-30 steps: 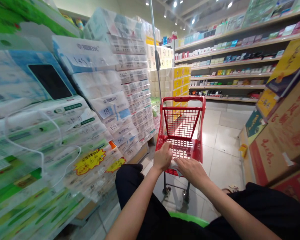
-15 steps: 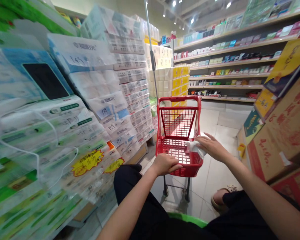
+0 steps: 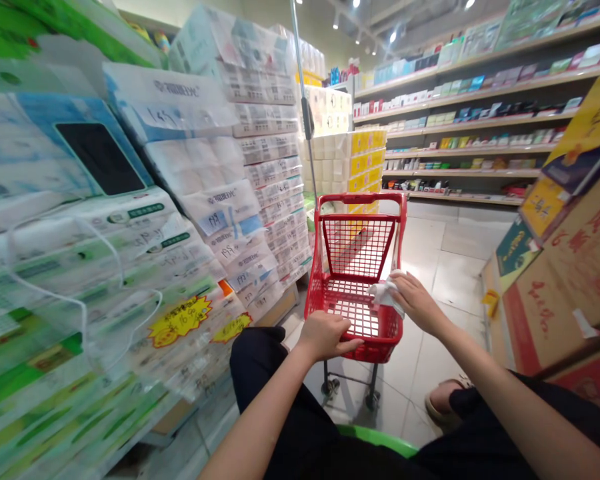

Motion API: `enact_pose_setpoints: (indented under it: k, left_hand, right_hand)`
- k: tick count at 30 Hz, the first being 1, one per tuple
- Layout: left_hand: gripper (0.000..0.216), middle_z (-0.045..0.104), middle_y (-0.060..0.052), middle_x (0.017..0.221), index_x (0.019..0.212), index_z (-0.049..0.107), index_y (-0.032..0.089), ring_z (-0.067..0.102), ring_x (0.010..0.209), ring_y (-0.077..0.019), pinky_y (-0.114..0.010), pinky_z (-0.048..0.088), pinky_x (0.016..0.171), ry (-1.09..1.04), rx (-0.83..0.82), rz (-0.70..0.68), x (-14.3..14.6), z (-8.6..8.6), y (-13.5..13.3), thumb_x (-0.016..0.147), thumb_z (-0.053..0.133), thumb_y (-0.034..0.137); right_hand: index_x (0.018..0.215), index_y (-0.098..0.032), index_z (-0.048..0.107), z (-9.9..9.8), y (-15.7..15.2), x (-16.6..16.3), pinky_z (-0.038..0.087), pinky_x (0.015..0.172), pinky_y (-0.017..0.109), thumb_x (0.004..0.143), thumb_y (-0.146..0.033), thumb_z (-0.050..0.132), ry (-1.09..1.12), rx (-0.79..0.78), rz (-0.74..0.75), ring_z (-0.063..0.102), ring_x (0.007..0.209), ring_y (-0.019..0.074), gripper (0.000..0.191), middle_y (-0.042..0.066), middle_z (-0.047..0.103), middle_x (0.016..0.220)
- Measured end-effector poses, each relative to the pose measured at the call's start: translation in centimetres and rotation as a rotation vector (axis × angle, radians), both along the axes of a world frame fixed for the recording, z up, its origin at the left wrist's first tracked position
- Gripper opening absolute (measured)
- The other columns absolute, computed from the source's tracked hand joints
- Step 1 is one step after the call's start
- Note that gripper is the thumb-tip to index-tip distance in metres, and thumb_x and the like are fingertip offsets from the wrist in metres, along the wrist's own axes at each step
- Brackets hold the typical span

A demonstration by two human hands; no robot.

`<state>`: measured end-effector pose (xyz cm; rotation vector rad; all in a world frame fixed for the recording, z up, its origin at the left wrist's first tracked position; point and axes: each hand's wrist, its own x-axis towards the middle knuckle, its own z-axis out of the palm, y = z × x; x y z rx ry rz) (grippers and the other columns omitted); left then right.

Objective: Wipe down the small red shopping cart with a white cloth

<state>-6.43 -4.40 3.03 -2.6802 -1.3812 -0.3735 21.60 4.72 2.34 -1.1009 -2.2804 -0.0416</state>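
Observation:
A small red shopping cart (image 3: 354,341) with a lattice basket stands on the floor in front of my knees, its handle at the far side. My left hand (image 3: 326,337) grips the near left rim of the basket, fingers over the edge and thumb along the front. A crumpled white cloth (image 3: 387,297) is bunched in my right hand (image 3: 414,301), against the right side rim of the basket. Part of the cloth hangs inside over the lattice floor. Whether it is fabric or paper, I cannot tell.
Stacked tissue packs (image 3: 220,207) rise on the left, with a phone (image 3: 100,158) and a white cable (image 3: 55,293) on them. Cardboard boxes (image 3: 550,313) line the right side. Stocked shelves (image 3: 460,120) stand behind. A green seat edge (image 3: 377,439) shows beneath me.
My right hand has moved slightly toward me along the basket's right rim with the cloth. The cart has turned a little. My left hand keeps its hold, its thumb a bit lower.

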Motion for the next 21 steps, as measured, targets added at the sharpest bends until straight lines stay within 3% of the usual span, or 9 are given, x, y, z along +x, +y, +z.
enact_pose_setpoints:
  k: [6,10,15,18,21]
  left_hand:
    - [0.055,0.071,-0.005,0.086,0.084,0.062,0.021,0.065,0.081,-0.021,-0.029,0.041,0.07,-0.016,-0.103,0.081,0.9,1.2,0.0,0.093,0.031,0.065]
    - [0.06,0.071,-0.005,0.088,0.092,0.061,0.023,0.066,0.081,-0.0219,-0.029,0.044,0.069,-0.038,-0.15,0.124,3.3,1.8,-0.5,0.095,0.02,0.065]
    - [0.064,0.07,-0.006,0.085,0.111,0.056,0.024,0.068,0.079,-0.0245,-0.03,0.047,0.067,-0.031,-0.199,0.087,5.1,1.8,-1.6,0.091,0.017,0.071]
    - [0.067,0.07,-0.006,0.085,0.125,0.049,0.024,0.069,0.078,-0.0256,-0.031,0.048,0.066,-0.039,-0.22,0.076,4.8,1.9,-2.0,0.09,0.018,0.072]
    - [0.073,0.07,-0.007,0.083,0.135,0.04,0.023,0.069,0.076,-0.0274,-0.033,0.049,0.065,-0.05,-0.221,0.088,4.4,1.9,-2.2,0.088,0.02,0.075]
  right_hand:
    - [0.11,-0.022,0.057,-1.1,-8.4,-2.2,0.029,0.115,0.051,0.095,-0.032,0.043,-0.005,0.028,0.111,0.049,0.122,0.0229,0.022,0.008,0.064,0.115]
    - [0.115,-0.021,0.056,-0.8,-11.0,-2.9,0.028,0.116,0.051,0.095,-0.028,0.043,-0.005,0.029,0.116,0.05,0.121,0.0224,0.024,0.008,0.064,0.115]
    - [0.118,-0.022,0.056,-0.3,-9.8,-1.7,0.031,0.115,0.05,0.096,-0.031,0.043,-0.076,0.006,0.259,0.052,0.119,0.0216,0.028,0.007,0.065,0.116]
    - [0.119,-0.021,0.057,-0.3,-7.5,-0.5,0.033,0.114,0.048,0.096,-0.039,0.043,-0.114,0.019,0.366,0.052,0.121,0.0216,0.032,0.007,0.065,0.119]
    - [0.119,-0.021,0.058,0.0,-4.7,0.4,0.031,0.116,0.048,0.097,-0.04,0.04,-0.128,0.028,0.375,0.051,0.123,0.0207,0.034,0.007,0.064,0.121]
